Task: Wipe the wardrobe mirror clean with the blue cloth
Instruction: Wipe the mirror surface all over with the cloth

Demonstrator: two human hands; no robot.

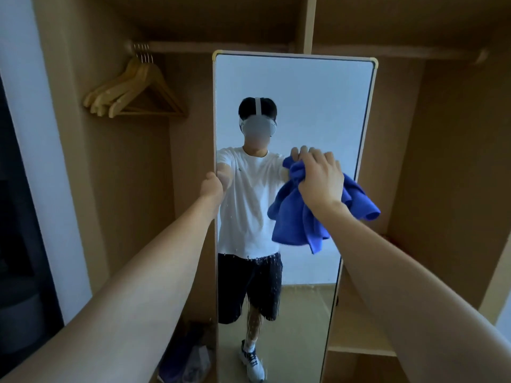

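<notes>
A tall narrow mirror (304, 92) with a pale frame stands inside the open wooden wardrobe. My left hand (211, 186) grips the mirror's left edge at mid-height. My right hand (320, 178) is closed on a bunched blue cloth (298, 222) and holds it against the glass on the right side, at about the same height. The cloth hangs down below my hand in loose folds. Small white specks and streaks show on the lower part of the glass. The mirror reflects a person in a white shirt and dark shorts.
Several wooden hangers (135, 89) hang on the rail (221, 47) at the upper left. A vertical wardrobe panel (309, 23) rises behind the mirror. Shelves (356, 327) sit low on the right. Bags or shoes (188, 357) lie on the wardrobe floor at the left.
</notes>
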